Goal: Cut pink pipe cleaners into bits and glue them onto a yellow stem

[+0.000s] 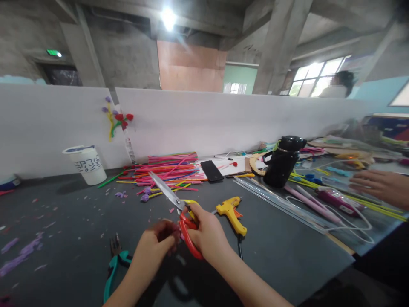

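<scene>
By the fingers of the right hand point(209, 232), a pair of scissors point(174, 199) is grasped by its red and yellow handles, and its blades are pointed away and to the left, above the tabletop point(76, 230). By the fingers of the left hand point(155, 243), which are curled just beside these handles, a small pink piece point(176, 234) is pinched; it is partly covered and blurred, so its exact shape cannot be told. To the right of the right fingers, a yellow glue gun point(231, 215) is laid near them. To the left of the left fingers, pliers point(112, 268) with teal handles are seen, near the left forearm. Beyond the fingers, a pile of fuzzy sticks point(179, 168), mostly pink and red, is spread along a white partition point(191, 123), and small purple flowers point(145, 197) are placed at its nearer edge. A black phone point(212, 171) is found beyond the right fingers, at the right end of the pile. Farther to the right, a black bottle point(281, 164) is stood upright beside clear rods point(281, 207). Far to the left of the left fingers, a white cup point(87, 164) is placed and lilac scraps point(24, 256) are scattered. Well apart from the right fingers, at the far right, another person's hand point(380, 187) is seen.
</scene>
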`<state>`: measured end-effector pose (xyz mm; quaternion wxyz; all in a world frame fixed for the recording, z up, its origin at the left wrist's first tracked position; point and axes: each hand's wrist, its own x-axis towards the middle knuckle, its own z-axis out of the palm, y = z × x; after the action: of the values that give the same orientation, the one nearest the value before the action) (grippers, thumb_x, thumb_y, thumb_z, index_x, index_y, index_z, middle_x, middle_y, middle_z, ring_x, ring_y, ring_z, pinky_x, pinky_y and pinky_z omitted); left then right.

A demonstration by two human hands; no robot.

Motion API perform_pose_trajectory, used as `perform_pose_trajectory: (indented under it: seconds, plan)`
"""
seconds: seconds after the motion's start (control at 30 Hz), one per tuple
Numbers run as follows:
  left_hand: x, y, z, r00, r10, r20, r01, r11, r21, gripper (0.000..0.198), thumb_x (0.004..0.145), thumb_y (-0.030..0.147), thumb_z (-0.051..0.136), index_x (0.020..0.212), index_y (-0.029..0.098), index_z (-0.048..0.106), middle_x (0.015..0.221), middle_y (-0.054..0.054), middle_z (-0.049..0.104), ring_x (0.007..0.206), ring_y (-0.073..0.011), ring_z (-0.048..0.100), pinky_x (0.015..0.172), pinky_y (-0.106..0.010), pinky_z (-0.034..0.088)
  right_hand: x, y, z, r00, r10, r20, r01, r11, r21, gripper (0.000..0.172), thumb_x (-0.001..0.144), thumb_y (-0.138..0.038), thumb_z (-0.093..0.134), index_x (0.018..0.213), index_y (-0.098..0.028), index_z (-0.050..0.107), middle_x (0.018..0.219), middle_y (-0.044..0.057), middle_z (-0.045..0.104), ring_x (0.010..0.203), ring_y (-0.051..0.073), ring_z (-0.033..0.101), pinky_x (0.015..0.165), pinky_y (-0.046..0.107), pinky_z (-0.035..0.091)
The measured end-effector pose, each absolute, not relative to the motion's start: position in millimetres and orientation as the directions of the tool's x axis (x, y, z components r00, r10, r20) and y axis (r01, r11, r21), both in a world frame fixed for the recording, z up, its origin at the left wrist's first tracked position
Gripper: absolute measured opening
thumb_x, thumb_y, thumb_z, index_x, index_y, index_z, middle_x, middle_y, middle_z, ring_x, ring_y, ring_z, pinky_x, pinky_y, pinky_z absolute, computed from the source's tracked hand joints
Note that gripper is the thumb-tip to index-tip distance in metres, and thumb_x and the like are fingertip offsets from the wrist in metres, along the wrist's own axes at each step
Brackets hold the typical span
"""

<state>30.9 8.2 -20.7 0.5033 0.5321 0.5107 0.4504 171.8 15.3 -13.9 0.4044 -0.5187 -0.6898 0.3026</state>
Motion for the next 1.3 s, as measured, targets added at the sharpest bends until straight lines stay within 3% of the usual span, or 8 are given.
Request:
perform_pose_trajectory:
  seconds: [0.1,0.27,0.37,0.53,0.7,0.83,1.03,1.3]
  plan:
    - [30.6,7.3,-20.0,0.047,0.995,-0.089,-0.085,0.092,0.992,0.016,0.057,0.028,0.067,0.063,0.014,0.062,0.048,0.000,0.058,0.043,-0.0116,0.049,0.043,-0.022,0.038,181.7,14.9,-8.2,-0.066,0.952,0.299,0.617,0.274,-0.738,0.012,0.064,-0.027,0.058,0.074,-0.021,0.055,0.060,-0.004,0.051,0.055,0.011,0.042,0.051,0.022,0.029]
    - [29.6,4.6,-16.2,0.076,0.990,-0.115,-0.259,0.131,0.957,0.018,0.060,0.030,0.069,0.066,0.014,0.062,0.057,-0.001,0.063,0.046,-0.0088,0.051,0.045,-0.018,0.039,183.7,17.0,-16.9,-0.066,0.986,0.150,0.460,0.164,-0.873,0.026,0.072,-0.042,0.051,0.062,-0.019,0.045,0.053,-0.005,0.044,0.050,0.010,0.040,0.046,0.020,0.029]
    - [29.1,4.8,-16.4,0.071,0.993,-0.098,-0.297,0.115,0.948,0.016,0.061,0.028,0.070,0.068,0.015,0.062,0.059,-0.001,0.063,0.048,-0.0085,0.053,0.047,-0.018,0.041,183.5,17.0,-22.8,-0.094,0.990,0.103,0.453,0.135,-0.881,0.030,0.077,-0.046,0.045,0.063,-0.020,0.042,0.054,-0.005,0.042,0.048,0.009,0.040,0.046,0.020,0.029]
    - [25.0,6.8,-15.7,0.020,0.999,-0.050,-0.319,0.054,0.946,0.015,0.065,0.028,0.067,0.069,0.014,0.063,0.060,0.000,0.063,0.048,-0.0082,0.053,0.048,-0.019,0.042,184.8,10.6,-18.4,-0.158,0.979,0.129,0.619,0.200,-0.760,0.029,0.073,-0.048,0.051,0.065,-0.020,0.045,0.055,-0.004,0.048,0.048,0.010,0.042,0.047,0.021,0.029]
    - [18.3,9.2,-9.7,-0.085,0.996,-0.037,-0.397,0.000,0.918,0.014,0.062,0.026,0.069,0.068,0.015,0.063,0.060,0.000,0.063,0.049,-0.0072,0.053,0.049,-0.017,0.041,182.1,2.0,-16.1,-0.193,0.954,0.229,0.787,0.290,-0.544,0.036,0.065,-0.053,0.058,0.079,-0.020,0.053,0.069,0.002,0.060,0.058,0.016,0.051,0.051,0.024,0.030]
    - [14.8,10.4,-6.6,-0.107,0.994,-0.008,-0.459,-0.042,0.888,0.011,0.064,0.023,0.067,0.064,0.015,0.061,0.059,0.002,0.062,0.050,-0.0070,0.052,0.050,-0.017,0.041,183.7,-3.6,-19.7,-0.257,0.928,0.271,0.828,0.356,-0.434,0.043,0.066,-0.056,0.056,0.088,-0.019,0.055,0.075,0.005,0.062,0.066,0.020,0.056,0.056,0.026,0.033]
    - [18.4,5.9,-4.5,-0.104,0.993,0.064,-0.478,-0.107,0.872,0.007,0.067,0.023,0.065,0.068,0.017,0.062,0.060,0.003,0.059,0.054,-0.0078,0.052,0.054,-0.018,0.042,189.2,-12.1,-20.4,-0.268,0.908,0.323,0.886,0.364,-0.287,0.041,0.068,-0.057,0.052,0.079,-0.018,0.058,0.062,0.005,0.061,0.058,0.020,0.057,0.051,0.026,0.031]
    - [19.1,1.8,-3.5,-0.122,0.983,0.135,-0.463,-0.177,0.869,0.007,0.070,0.024,0.065,0.070,0.017,0.063,0.065,0.002,0.061,0.058,-0.0076,0.053,0.057,-0.018,0.043,190.3,-17.8,-22.5,-0.286,0.865,0.413,0.891,0.399,-0.219,0.047,0.067,-0.063,0.051,0.075,-0.017,0.058,0.061,0.005,0.062,0.055,0.020,0.058,0.051,0.027,0.033]
